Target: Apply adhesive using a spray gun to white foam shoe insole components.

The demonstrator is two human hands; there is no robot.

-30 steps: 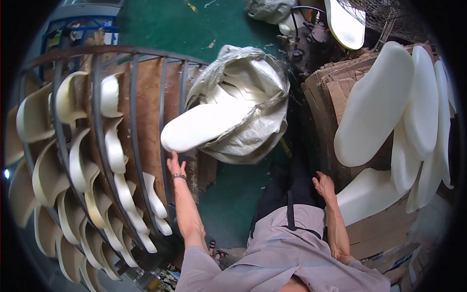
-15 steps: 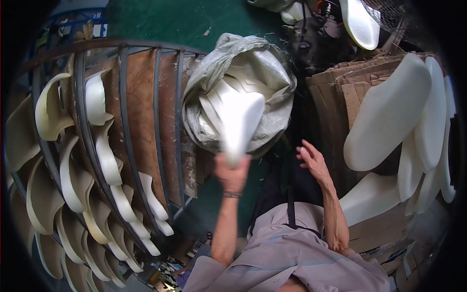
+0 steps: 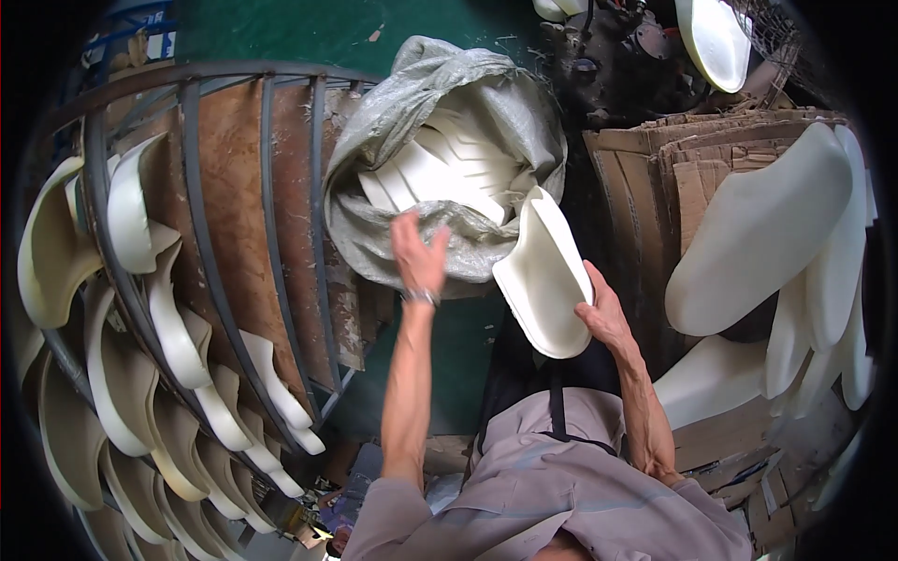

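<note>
My right hand (image 3: 606,310) grips a white insole-shaped piece (image 3: 544,280) by its right edge near the wide, cupped end. The piece is tilted, with its narrower end up beside the right rim of a woven sack (image 3: 360,248). Inside the sack lie several stacked white pieces (image 3: 421,173) of similar look. My left hand (image 3: 419,254) is over the sack's near rim, fingers apart and nothing held. Whether it touches the sack I cannot tell.
To the left stands a metal rack (image 3: 195,140) with several curved white pieces (image 3: 122,374) hung in rows. More large white pieces (image 3: 762,234) lean at right, beside flattened cardboard (image 3: 645,187). Dark machinery (image 3: 622,65) stands at the far right on the green floor (image 3: 271,33).
A white piece was in my left hand over the sack; my left hand is now free. My right hand, formerly holding nothing, now grips a white piece. The view has shifted slightly.
</note>
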